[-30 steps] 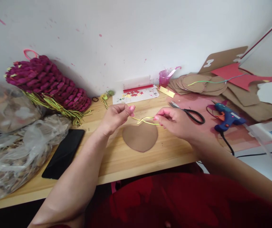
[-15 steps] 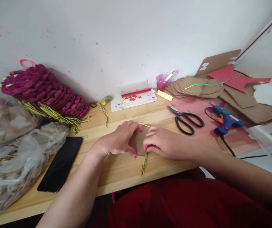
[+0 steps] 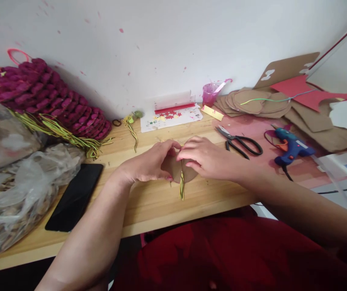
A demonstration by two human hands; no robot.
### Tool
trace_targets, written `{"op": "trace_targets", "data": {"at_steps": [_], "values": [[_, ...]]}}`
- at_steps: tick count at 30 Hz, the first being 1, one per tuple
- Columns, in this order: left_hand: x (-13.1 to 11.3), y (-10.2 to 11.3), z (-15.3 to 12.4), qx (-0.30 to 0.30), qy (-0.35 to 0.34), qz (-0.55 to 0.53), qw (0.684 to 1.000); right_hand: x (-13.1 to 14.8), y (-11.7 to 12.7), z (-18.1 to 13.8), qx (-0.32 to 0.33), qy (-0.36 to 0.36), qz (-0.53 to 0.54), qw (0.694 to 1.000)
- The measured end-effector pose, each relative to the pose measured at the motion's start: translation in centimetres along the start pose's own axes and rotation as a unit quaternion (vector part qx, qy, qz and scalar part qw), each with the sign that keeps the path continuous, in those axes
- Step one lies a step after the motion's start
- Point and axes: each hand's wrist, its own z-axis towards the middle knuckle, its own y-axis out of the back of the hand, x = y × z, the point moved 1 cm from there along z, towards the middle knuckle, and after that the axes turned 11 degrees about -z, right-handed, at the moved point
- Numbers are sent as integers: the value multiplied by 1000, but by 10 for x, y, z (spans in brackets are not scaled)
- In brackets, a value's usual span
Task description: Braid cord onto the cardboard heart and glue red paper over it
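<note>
Grained wood underlies rounded brown cardboard and a stringy tassel.

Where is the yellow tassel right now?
In the head view, the tassel lies below and slightly right of centre, over the lower edge of the brown cardboard on the wooden table.

The tassel was yellow streaked with dark strands, the cardboard piece plain brown, the glue gun blue and orange, the white wall pink-spotted.
</note>
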Motion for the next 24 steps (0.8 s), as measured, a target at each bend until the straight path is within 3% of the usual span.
{"op": "trace_targets", "data": {"at_steps": [3,10,17,20,24], "values": [[2,2,1,0,-1,4,1000,7,0,-11,-15,-26,-23,999],[3,2,3,0,-32,31,999,21,-14,-22,1,-8,2,1000],[-3,4,4,-8,-6,25,1000,23,-15,-27,-6,39,59,997],[-4,2,5,-40,1,-1,999,21,-13,-30,-17,48,77,996],[-2,8,5,-159,50,35,985,15,-10,-31,-54,18,77,995]]}}
